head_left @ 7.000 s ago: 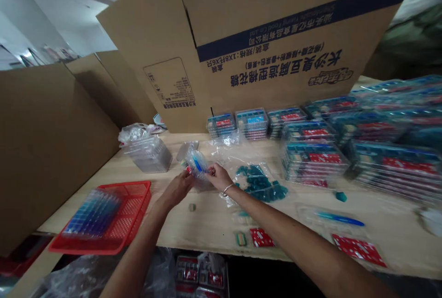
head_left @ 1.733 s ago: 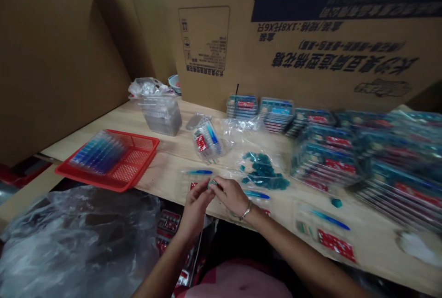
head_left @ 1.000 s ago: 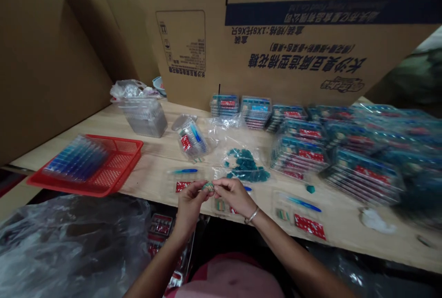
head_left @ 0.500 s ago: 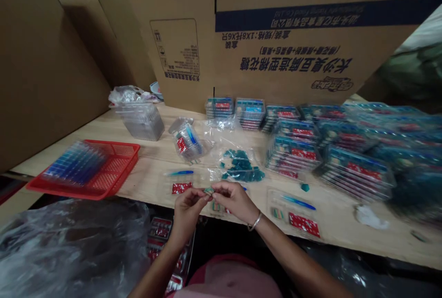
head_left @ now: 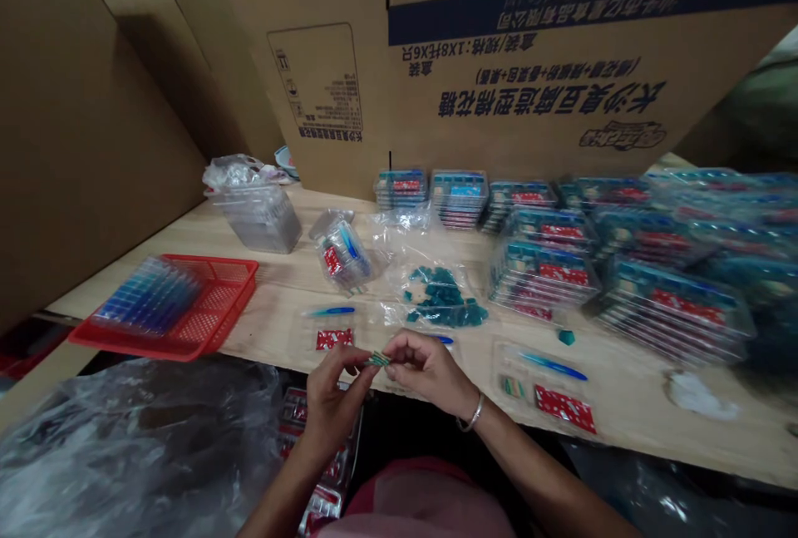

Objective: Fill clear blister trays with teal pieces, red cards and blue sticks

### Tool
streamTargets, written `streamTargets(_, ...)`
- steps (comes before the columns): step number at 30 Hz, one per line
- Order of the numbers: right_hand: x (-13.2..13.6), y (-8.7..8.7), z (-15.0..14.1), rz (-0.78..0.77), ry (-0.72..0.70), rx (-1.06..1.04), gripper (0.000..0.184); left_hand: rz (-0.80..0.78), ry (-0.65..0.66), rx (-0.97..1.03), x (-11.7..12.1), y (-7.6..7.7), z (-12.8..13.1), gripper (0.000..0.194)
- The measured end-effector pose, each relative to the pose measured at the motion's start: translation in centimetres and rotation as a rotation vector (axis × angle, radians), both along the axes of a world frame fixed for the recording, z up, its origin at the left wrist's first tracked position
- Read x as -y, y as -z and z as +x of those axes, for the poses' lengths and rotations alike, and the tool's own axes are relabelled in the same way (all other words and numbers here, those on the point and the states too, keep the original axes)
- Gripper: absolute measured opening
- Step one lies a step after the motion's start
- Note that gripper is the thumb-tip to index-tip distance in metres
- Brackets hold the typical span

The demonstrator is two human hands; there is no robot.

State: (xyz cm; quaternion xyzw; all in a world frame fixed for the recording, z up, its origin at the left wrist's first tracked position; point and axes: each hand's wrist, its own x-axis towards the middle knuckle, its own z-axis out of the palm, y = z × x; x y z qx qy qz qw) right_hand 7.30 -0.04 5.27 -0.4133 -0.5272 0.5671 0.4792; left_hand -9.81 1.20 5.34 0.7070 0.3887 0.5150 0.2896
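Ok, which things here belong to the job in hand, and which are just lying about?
Likely the job's: green-striped piece, held by left hand and right hand; open tray; blue stick; red packet; teal pieces.

Seemingly lying about: crumpled white thing; clear plastic sheeting.

Small layered piece point(head_left: 377, 359): green-cream stripes
Flat rectangular sachet point(head_left: 564, 407): red, white flecks
Shallow perforated plastic basket point(head_left: 203, 322): red

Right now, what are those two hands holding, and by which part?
A small striped green piece, pinched at one end by the left hand and at the other by the right hand.
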Motion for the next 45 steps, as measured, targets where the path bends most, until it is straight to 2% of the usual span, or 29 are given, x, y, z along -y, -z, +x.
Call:
streamTargets(3, 0.0, 0.3, 0.3, -0.081, -0.070, -0.102, 0.030, -0.036, 0.029, 0.084, 0.1, -0.2, 0.4, 0.010)
streamTargets(6, -0.1, 0.7, 0.4, -0.152, -0.065, -0.215, 0.034, -0.230, 0.031, 0.264, 0.5, 0.4, 1.3, 0.011)
streamTargets(9, -0.1, 0.9, 0.2, -0.187, -0.012, -0.268, 0.034, -0.450, -0.023, 0.455, 0.9, 1.1, 2.5, 0.014)
streamTargets(12, -0.1, 0.9, 0.0, -0.225, 0.023, -0.308, 0.033, -0.574, -0.083, 0.564, 1.1, 1.6, 3.2, 0.020)
streamTargets(15, -0.1, 0.8, 0.1, -0.255, 0.022, -0.349, 0.034, -0.557, -0.079, 0.546, 0.9, 1.5, 3.1, 0.019)
streamTargets(20, -0.1, 0.3, 0.8, -0.221, -0.002, -0.250, 0.033, -0.263, 0.074, 0.294, 0.1, 0.8, 1.9, 0.015)
streamTargets(23, -0.1, 0.0, 1.2, -0.198, -0.020, -0.162, 0.034, -0.197, 0.148, 0.217, -0.3, 0.5, 1.4, 0.020)
streamTargets(30, 0.1, -0.2, 1.2, -0.190, -0.073, -0.164, 0.037, -0.352, 0.209, 0.351, -0.4, 0.8, 1.5, 0.007)
streamTargets(36, 0.1, -0.5, 0.8, -0.175, -0.035, -0.204, 0.037, -0.388, 0.156, 0.439, -0.1, 1.4, 1.7, 0.008)
streamTargets(39, -0.1, -0.5, 0.6, -0.162, -0.011, -0.198, 0.035, -0.483, 0.141, 0.478, -0.2, 1.8, 1.8, 0.009)
streamTargets(45, -0.2, -0.2, 0.2, -0.190, 0.183, -0.274, 0.033, -0.688, -0.023, 0.626, -0.6, 1.9, 2.7, 0.024)
